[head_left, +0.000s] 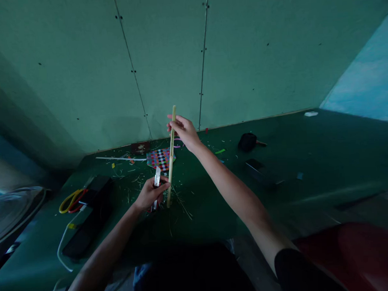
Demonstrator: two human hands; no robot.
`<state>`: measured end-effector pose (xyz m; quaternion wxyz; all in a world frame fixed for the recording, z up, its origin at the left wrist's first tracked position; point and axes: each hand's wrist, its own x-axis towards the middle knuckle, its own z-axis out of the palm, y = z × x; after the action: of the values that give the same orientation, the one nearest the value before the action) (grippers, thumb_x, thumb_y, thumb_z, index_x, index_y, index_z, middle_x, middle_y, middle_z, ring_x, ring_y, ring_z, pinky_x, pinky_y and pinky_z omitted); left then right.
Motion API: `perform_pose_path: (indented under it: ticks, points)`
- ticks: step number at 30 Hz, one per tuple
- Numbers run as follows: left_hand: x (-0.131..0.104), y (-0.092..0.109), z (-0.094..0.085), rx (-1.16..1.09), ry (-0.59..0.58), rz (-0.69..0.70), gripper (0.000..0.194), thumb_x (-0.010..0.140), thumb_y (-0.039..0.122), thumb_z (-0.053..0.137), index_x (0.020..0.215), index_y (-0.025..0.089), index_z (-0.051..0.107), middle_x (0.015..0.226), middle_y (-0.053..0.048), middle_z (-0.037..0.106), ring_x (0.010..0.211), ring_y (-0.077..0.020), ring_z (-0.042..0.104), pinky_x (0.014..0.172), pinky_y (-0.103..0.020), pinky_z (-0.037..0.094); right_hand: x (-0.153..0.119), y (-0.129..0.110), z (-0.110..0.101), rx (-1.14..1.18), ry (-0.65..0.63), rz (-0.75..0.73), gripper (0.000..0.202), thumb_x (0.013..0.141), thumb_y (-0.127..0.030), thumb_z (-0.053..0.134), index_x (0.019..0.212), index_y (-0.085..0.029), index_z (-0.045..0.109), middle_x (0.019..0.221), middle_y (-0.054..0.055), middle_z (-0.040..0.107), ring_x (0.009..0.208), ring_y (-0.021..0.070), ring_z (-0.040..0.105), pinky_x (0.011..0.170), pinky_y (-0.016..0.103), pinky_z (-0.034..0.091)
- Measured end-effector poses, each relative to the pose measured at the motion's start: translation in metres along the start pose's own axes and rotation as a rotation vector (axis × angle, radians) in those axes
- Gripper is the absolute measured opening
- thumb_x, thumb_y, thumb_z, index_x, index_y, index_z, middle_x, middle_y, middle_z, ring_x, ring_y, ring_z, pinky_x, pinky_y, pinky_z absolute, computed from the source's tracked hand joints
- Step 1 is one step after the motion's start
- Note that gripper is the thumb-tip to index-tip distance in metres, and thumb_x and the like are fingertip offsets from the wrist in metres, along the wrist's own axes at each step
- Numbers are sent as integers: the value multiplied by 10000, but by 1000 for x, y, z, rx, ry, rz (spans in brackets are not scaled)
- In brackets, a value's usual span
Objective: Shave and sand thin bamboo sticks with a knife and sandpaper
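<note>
A pale bamboo strip [171,163] stands nearly upright in front of me, its lower end close to the tabletop. Near its top, my right hand [184,131] is closed in a pinch on it. My left hand [150,193] grips a box cutter [157,177] with the blade end pointing up, while its thumb and fingertips also touch the lower part of the strip. Behind the strip lies a colourful woven checked piece [157,159]. Thin shavings [184,208] are scattered around the strip's lower end.
Yellow-and-red-handled scissors [70,201] and a black case [85,236] with a white cord [59,250] lie at the left. To the right are a black pouch-like object [247,142] and a dark phone-like object [254,164]. A green wall [167,56] backs the green table [212,196].
</note>
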<state>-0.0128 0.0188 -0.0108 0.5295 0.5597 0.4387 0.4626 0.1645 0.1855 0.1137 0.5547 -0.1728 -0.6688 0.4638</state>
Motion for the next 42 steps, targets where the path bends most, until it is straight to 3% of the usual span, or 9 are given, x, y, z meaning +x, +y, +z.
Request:
perform_pose_path:
  ticks: [6,11,16,29,32,37,42]
  points:
    - [0,-2,-1,-31,11,10,416,853,485,803,1055,167,625,504,107,471,366,-64,427,373,-176,372,-20,11,0,-9,7,28,475,919,-460,746,1335,-238,695,1000,63,705,916,206,656,740,313,580]
    - [1,-1,-5,-66,57,30,408,863,478,797,1074,176,621,475,111,466,356,-66,413,377,-178,365,-46,30,6,-29,-63,70,446,888,-440,767,1276,-228,707,955,55,693,763,173,620,671,332,548]
    - [2,-2,-7,-50,79,42,402,870,468,792,1088,170,633,463,102,484,349,-70,429,375,-179,345,-75,45,16,-8,-139,135,388,882,-468,766,1172,-212,725,945,61,715,730,163,634,661,323,552]
    - [1,5,-6,-105,104,47,399,874,460,785,1106,175,631,441,108,468,335,-81,415,384,-194,360,-106,39,24,75,-348,228,252,871,-359,795,1051,-199,719,937,40,724,779,159,683,697,310,583]
    - [1,6,-6,-106,90,15,417,875,476,780,1118,167,641,447,105,467,341,-77,397,382,-194,358,-106,38,26,119,-300,245,232,875,-355,786,1030,-193,725,888,30,715,751,156,677,736,335,592]
    - [1,5,-4,-72,75,-13,382,850,488,803,975,163,646,453,90,482,342,-74,410,376,-193,358,-105,43,24,106,-156,220,269,854,-386,800,1034,-196,738,860,31,709,710,160,654,745,362,592]
    - [2,2,-5,-94,63,-6,367,860,485,796,969,168,646,434,100,460,338,-71,405,387,-188,354,-107,50,27,94,-170,220,310,882,-423,773,1114,-218,754,1019,70,744,833,193,686,777,384,590]
